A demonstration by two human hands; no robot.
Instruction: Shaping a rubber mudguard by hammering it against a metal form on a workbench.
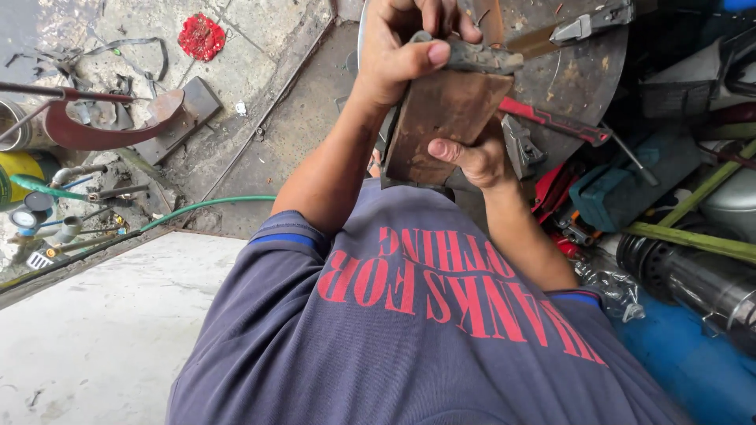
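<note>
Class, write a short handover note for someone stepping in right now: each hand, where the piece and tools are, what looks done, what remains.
Left hand: closed on the top of the rusty metal plate, thumb on a grey part along its upper edge.
Right hand: gripping the plate's lower right side.
The plate is held upright against the chest, above the round steel table. A red-handled tool lies on the table.
Done: plate picked up.
Left: cannot tell.

Both hands, left hand (402, 47) and right hand (472, 157), grip a rusty metal plate (441, 122) at chest height.
</note>
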